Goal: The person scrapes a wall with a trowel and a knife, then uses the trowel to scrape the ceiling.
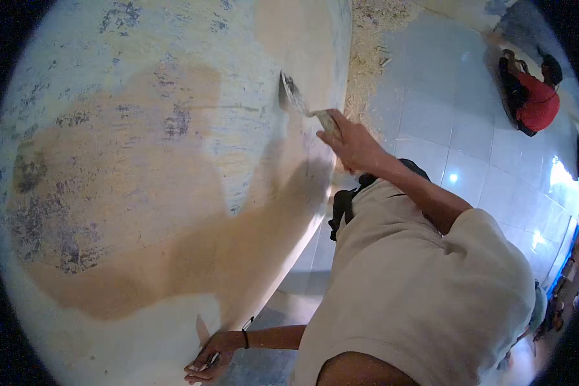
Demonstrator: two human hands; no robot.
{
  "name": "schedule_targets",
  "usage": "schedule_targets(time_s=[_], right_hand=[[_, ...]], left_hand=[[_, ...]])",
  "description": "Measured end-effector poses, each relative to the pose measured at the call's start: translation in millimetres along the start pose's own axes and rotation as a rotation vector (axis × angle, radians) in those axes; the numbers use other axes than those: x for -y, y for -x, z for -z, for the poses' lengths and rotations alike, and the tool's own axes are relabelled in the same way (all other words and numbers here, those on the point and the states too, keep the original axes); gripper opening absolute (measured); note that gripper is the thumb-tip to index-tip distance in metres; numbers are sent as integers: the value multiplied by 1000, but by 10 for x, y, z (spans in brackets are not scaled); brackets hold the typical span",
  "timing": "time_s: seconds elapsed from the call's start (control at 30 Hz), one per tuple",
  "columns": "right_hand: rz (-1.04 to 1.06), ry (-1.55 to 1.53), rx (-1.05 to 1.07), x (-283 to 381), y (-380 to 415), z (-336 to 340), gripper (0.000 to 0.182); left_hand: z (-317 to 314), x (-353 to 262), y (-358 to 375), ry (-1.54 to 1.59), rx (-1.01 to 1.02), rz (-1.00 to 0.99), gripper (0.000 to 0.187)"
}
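Observation:
My right hand is closed around the pale, smeared handle of a putty knife. Its blade lies close against a wall, where scraped and patchy paint shows dark marks among the pale coating. Lower in the view, my left hand is near the wall's smooth pale part, its fingers curled round a small, partly hidden object with a light glint; I cannot tell what it is. A thin dark band circles that wrist. Beside the fingers, a brownish pointed shape shows against the wall.
Pale scrapings are strewn over the tiled floor along the wall. A person in a red top is low down at the far right. Various items stand along the right edge.

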State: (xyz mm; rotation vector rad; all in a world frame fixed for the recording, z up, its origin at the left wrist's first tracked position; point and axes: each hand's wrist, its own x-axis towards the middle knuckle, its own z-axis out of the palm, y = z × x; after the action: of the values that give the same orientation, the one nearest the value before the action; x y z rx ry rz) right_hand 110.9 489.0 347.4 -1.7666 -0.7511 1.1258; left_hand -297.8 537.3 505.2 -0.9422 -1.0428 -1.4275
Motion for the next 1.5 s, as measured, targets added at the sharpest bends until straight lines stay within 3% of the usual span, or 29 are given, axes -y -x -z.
schedule_targets(time_s=[0.1,0.23,0.33,0.4,0.6,0.83,1.03,1.13,1.23,1.3,1.5], right_hand=[[-71,-105,113,48,32,13,51],[-62,-150,-61,-192,-458,32,48],[-51,-283,-21,-18,-590,229,55],[-19,-90,-8,-36,-466,106,58],[-152,-183,101,111,-143,58,53],[-51,-92,91,86,-51,147,48],[-68,-196,58,131,-327,216,51],[108,7,91,-73,-355,116,58],[59,8,116,-36,-206,74,62],[-139,-213,86,75,-227,101,60],[-90,-234,158,62,-208,216,46]], left_hand=[[-47,133,-24,32,-21,-57,26],[-35,123,-61,-24,8,-145,26],[15,77,-61,-71,41,-187,26],[26,49,-81,-95,53,-209,26],[63,-37,-107,-177,122,-282,27],[52,-8,-87,-136,118,-275,27],[82,64,-114,-111,101,-296,29],[28,37,-110,-32,84,-303,29],[53,50,-98,-16,91,-271,28],[53,-44,-86,32,104,-210,28],[109,230,-82,-84,150,-310,31]])
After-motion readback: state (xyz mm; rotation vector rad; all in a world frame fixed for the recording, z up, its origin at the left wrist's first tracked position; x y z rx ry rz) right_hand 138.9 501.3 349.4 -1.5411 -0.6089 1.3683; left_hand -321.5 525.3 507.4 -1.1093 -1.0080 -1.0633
